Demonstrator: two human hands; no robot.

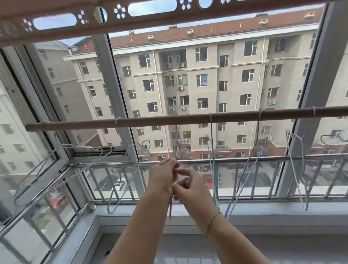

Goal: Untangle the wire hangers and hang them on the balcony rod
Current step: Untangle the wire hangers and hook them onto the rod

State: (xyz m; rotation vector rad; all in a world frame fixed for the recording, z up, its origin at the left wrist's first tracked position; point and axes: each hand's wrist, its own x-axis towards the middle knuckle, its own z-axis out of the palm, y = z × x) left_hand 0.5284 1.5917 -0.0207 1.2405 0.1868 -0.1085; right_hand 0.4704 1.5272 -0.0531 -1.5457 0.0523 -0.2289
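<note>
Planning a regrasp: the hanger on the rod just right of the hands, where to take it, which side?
Probably mid body of the hanger, reached from the room side: it hangs edge-on from the rod, so thumb and finger close on its two flat faces.

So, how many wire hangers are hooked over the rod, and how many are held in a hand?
Hangers plainly hooked over the rod: 4
Held hanger, pinched by the left hand: 1
Total: 5, leaving out the unclear tangle at left
</note>
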